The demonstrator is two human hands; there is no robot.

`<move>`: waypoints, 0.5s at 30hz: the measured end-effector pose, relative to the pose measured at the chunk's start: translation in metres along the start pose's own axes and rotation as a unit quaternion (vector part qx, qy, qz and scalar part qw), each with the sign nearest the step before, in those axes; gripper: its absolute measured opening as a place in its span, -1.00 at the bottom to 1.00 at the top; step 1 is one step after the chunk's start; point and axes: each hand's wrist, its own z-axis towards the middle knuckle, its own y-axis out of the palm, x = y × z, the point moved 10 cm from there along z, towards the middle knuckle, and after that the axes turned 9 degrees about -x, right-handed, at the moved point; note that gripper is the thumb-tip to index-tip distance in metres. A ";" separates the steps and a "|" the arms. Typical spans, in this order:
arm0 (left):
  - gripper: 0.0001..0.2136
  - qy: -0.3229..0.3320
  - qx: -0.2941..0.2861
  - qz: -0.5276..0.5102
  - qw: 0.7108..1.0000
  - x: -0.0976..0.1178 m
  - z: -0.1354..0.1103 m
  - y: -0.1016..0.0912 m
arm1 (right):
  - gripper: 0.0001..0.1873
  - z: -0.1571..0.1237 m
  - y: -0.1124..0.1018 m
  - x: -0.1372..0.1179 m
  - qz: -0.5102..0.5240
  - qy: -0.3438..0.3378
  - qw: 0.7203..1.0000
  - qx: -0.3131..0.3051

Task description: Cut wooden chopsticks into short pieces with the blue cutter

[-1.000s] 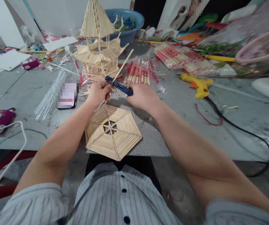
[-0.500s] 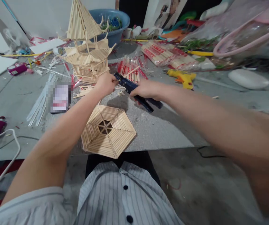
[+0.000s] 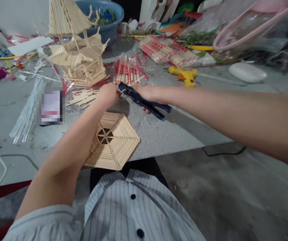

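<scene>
My right hand (image 3: 145,93) is closed around a pair of dark blue cutters (image 3: 139,99), its fingertips showing beneath the handles. The handles stand slightly apart and point toward the lower right. My left hand (image 3: 109,95) is pinched right beside the jaws, where a pale sliver of a wooden stick shows; the fingers hide most of it. Below the hands, a hexagonal panel of wooden sticks (image 3: 122,142) lies at the table's front edge, partly behind my left forearm. Loose cut sticks (image 3: 82,97) lie left of my left hand. Behind them stands a stick-built pagoda model (image 3: 81,55).
Wrapped chopsticks (image 3: 126,70) lie behind the hands, with more packs (image 3: 156,49) farther back. A yellow glue gun (image 3: 184,75) and a white oval object (image 3: 247,72) are at right. Clear glue sticks (image 3: 27,113) and a blurred-out phone-like object (image 3: 50,107) lie left. A blue basin (image 3: 114,23) stands behind.
The camera view has swung so the table things appear farther left. My right hand and the cutters have turned, showing more of the tool's side. My left hand stays at the jaws.
</scene>
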 end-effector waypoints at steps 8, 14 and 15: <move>-0.72 0.027 0.007 0.072 0.997 -0.003 0.006 0.008 | -0.31 0.001 0.000 -0.003 -0.039 0.026 0.998 0.028; -0.68 0.032 0.010 0.090 0.995 -0.002 0.006 0.009 | -0.36 0.005 0.002 -0.002 0.004 0.014 0.999 0.029; -0.68 0.029 0.010 0.090 0.995 -0.002 0.006 0.008 | -0.38 0.006 0.005 -0.004 0.029 -0.004 0.999 0.013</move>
